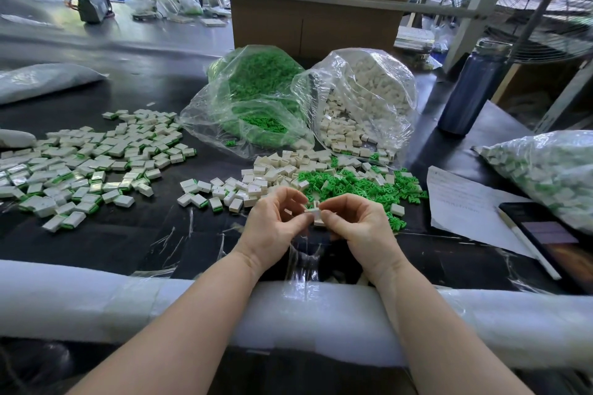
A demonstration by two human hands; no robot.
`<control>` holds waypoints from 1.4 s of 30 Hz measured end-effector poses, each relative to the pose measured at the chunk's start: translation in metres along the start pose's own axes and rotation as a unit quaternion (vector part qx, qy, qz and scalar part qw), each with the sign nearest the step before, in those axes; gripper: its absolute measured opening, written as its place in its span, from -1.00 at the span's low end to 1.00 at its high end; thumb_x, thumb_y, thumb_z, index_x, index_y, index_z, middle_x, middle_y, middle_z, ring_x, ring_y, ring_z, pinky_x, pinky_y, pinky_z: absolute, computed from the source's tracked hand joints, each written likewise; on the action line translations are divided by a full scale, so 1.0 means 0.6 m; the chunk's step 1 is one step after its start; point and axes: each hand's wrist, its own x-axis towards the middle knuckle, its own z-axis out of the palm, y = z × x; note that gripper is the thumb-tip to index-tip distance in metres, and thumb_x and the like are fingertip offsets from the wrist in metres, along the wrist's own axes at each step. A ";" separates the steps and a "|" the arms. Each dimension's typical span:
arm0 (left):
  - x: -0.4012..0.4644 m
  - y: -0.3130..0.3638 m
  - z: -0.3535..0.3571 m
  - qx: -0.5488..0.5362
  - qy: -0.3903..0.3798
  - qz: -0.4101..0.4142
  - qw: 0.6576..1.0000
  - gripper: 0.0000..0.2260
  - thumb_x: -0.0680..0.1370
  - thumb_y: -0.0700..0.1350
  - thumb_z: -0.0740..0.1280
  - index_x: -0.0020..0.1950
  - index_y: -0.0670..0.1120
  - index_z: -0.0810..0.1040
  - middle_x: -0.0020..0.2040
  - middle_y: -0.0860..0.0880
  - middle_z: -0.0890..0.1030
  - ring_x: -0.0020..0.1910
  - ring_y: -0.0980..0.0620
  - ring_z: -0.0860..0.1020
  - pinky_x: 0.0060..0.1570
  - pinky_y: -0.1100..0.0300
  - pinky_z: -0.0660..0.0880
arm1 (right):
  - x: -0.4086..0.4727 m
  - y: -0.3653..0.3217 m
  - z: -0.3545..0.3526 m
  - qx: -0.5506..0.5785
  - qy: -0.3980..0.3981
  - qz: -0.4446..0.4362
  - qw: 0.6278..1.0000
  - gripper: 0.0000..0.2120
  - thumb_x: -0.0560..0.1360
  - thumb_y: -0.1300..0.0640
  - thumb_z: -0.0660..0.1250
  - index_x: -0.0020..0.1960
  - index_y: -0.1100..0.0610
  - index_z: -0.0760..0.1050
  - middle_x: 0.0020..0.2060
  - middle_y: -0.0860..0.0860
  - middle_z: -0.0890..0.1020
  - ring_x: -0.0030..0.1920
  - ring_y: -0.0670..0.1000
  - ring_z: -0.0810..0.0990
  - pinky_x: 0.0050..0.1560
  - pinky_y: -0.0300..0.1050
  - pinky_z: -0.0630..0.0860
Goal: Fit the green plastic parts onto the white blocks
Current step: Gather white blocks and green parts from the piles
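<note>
On the left of the dark table lies a wide spread of finished blocks, white with green edges, so a fair share is done. Much remains: loose white blocks and green parts are heaped just beyond the hands, with two open bags behind. The left hand and right hand together pinch one white block; whether a green part sits in it I cannot tell.

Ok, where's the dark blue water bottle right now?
The dark blue water bottle stands upright at the table's far right, just right of the clear bag of white blocks.
</note>
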 end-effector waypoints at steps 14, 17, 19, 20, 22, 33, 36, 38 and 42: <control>0.021 -0.021 -0.037 0.105 0.365 -0.045 0.924 -0.75 0.50 -0.30 0.32 0.17 -0.26 0.53 0.25 -0.19 0.34 0.03 -0.03 0.50 0.03 0.47 0.30 | 0.004 0.008 -0.010 -0.174 0.189 -0.030 0.966 -0.88 0.44 0.23 0.40 -0.24 0.06 0.56 -0.32 -0.06 0.61 -0.23 -0.05 0.57 -0.13 -0.20 0.52; 0.021 -0.023 -0.035 0.124 0.331 -0.073 0.933 -0.64 0.51 -0.27 0.31 0.29 -0.31 0.42 0.33 -0.18 0.26 0.06 -0.02 0.46 0.10 0.39 0.30 | 0.006 0.012 -0.011 -0.220 0.204 -0.015 0.954 -0.88 0.45 0.20 0.38 -0.23 0.03 0.54 -0.30 -0.06 0.60 -0.20 -0.01 0.57 -0.10 -0.11 0.52; 0.020 -0.024 -0.034 0.169 0.308 -0.082 0.933 -0.61 0.51 -0.24 0.31 0.33 -0.29 0.39 0.36 -0.16 0.25 0.16 -0.06 0.44 0.21 0.30 0.30 | 0.007 0.014 -0.011 -0.242 0.206 -0.008 0.948 -0.89 0.46 0.21 0.37 -0.21 0.04 0.54 -0.26 -0.03 0.61 -0.19 -0.04 0.54 -0.09 -0.14 0.49; 0.020 -0.025 -0.033 0.190 0.297 -0.086 0.932 -0.60 0.52 -0.22 0.31 0.33 -0.28 0.39 0.38 -0.15 0.24 0.25 -0.09 0.39 0.29 0.24 0.28 | 0.007 0.014 -0.011 -0.254 0.201 -0.007 0.946 -0.90 0.47 0.22 0.36 -0.19 0.05 0.56 -0.24 -0.01 0.62 -0.20 -0.07 0.52 -0.11 -0.19 0.44; 0.018 -0.024 -0.031 0.232 0.283 -0.082 0.927 -0.61 0.51 -0.21 0.31 0.33 -0.26 0.40 0.41 -0.15 0.24 0.37 -0.11 0.28 0.36 0.19 0.19 | 0.006 0.015 -0.009 -0.289 0.183 0.000 0.940 -0.89 0.46 0.26 0.33 -0.16 0.07 0.57 -0.17 0.01 0.63 -0.15 -0.06 0.50 -0.07 -0.22 0.38; 0.001 -0.020 0.012 0.424 -0.010 0.155 0.892 -0.73 0.52 -0.07 0.32 0.22 0.04 0.55 0.17 0.02 0.39 0.18 0.03 0.26 0.29 0.26 0.10 | 0.008 0.013 -0.001 -0.437 0.116 0.070 0.889 -0.84 0.40 0.18 0.30 -0.17 -0.05 0.60 -0.04 -0.08 0.48 0.15 0.02 0.38 0.04 -0.10 0.11; 0.001 -0.026 0.014 0.430 -0.043 0.139 0.891 -0.73 0.53 0.01 0.29 0.23 0.08 0.54 0.21 0.07 0.37 0.19 0.04 0.25 0.29 0.24 0.08 | 0.008 0.013 -0.001 -0.445 0.102 0.062 0.888 -0.86 0.41 0.13 0.32 -0.15 -0.07 0.61 -0.02 -0.08 0.48 0.15 0.01 0.37 0.11 -0.07 0.15; 0.001 -0.025 0.013 0.412 -0.031 0.143 0.899 -0.78 0.50 0.00 0.34 0.13 0.04 0.60 0.16 0.06 0.41 0.17 0.04 0.27 0.27 0.25 0.12 | 0.007 0.013 0.000 -0.449 0.090 0.058 0.887 -0.86 0.41 0.12 0.32 -0.13 -0.07 0.61 0.01 -0.08 0.49 0.15 0.00 0.37 0.11 -0.07 0.15; 0.002 -0.022 0.011 0.395 -0.014 0.143 0.907 -0.87 0.46 -0.03 0.40 -0.03 -0.02 0.65 0.02 0.08 0.42 0.12 0.07 0.29 0.23 0.29 0.14 | 0.006 0.010 0.001 -0.429 0.098 0.044 0.897 -0.84 0.40 0.17 0.29 -0.21 -0.07 0.57 -0.03 -0.09 0.49 0.12 0.00 0.37 0.02 -0.11 0.09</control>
